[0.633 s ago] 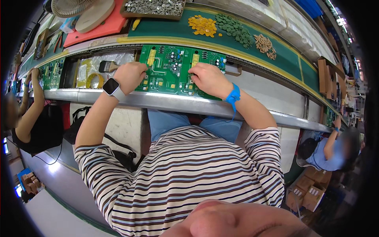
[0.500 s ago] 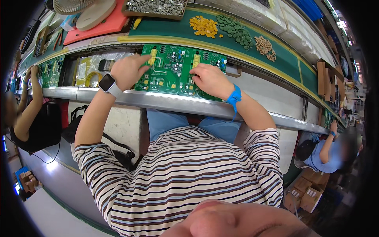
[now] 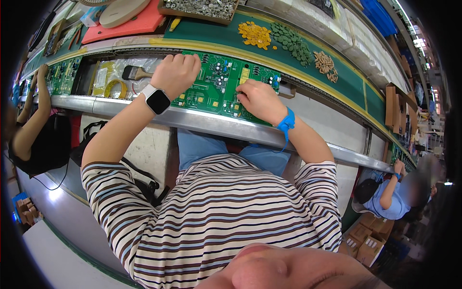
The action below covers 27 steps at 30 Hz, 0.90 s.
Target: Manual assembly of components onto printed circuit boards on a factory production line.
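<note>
Green circuit boards [image 3: 216,86] with small yellow, blue and black parts lie on the line in front of me. My left hand [image 3: 174,74] is over the left part of the boards, its fingers curled down, and hides what is under them. At the right part, my right hand [image 3: 261,98] has thumb and fingers pinched together low at the board, beside a yellow block [image 3: 245,74]. Whatever is between those fingertips is too small to make out.
A metal rail [image 3: 202,119] runs along the near edge. Beyond the boards, piles of yellow discs [image 3: 255,35], green discs [image 3: 291,43] and tan parts [image 3: 326,66] lie on a green surface. A brush [image 3: 137,73] and tape roll [image 3: 115,89] sit left. Co-workers flank me.
My left hand has lifted its spread fingers and curled them, turning its back up over the board. My right hand stays at the same spot on the board. The view has shifted slightly.
</note>
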Tool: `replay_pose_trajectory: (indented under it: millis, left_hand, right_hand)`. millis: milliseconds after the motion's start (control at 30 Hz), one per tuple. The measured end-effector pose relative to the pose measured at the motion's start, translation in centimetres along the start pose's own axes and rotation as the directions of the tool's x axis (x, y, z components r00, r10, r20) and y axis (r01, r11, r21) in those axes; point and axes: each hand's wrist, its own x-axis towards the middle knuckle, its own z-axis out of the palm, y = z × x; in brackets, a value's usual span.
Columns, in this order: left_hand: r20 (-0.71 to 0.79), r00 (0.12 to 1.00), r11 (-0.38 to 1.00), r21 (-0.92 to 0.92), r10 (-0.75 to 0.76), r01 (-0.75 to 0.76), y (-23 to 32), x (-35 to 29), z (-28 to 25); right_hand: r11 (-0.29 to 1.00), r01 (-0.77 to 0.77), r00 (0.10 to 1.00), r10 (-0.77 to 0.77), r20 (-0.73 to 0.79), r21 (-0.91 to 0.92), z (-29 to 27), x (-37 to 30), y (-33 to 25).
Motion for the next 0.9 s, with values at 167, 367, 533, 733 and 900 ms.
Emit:
replay_pose_trajectory:
  millis: [167,367,533,733,900]
  left_hand:
    - [0.028,1.000,1.000,-0.016,-0.009,0.009,0.1,-0.1,0.0]
    - [0.034,0.999,0.999,-0.035,-0.001,0.002,0.4,0.2,-0.2]
    - [0.068,0.998,1.000,-0.014,0.000,0.001,0.3,-0.6,-0.9]
    - [0.037,0.999,0.994,-0.102,-0.035,0.038,0.5,0.9,-0.2]
    - [0.057,0.988,0.968,-0.201,-0.142,0.151,-0.5,1.3,0.6]
  right_hand:
    - [1.000,0.029,1.000,-0.029,-0.006,-0.005,0.3,0.0,0.2]
    - [0.998,0.040,0.999,-0.041,-0.025,-0.040,0.6,-0.2,0.2]
    - [0.929,-0.292,0.919,0.339,-0.204,0.227,-5.5,-0.6,5.2]
    - [0.451,-0.799,0.600,0.638,-0.483,-0.397,-10.5,-9.1,19.2]
    - [0.643,-0.702,0.677,0.469,-0.568,-0.306,-8.2,-10.5,22.1]
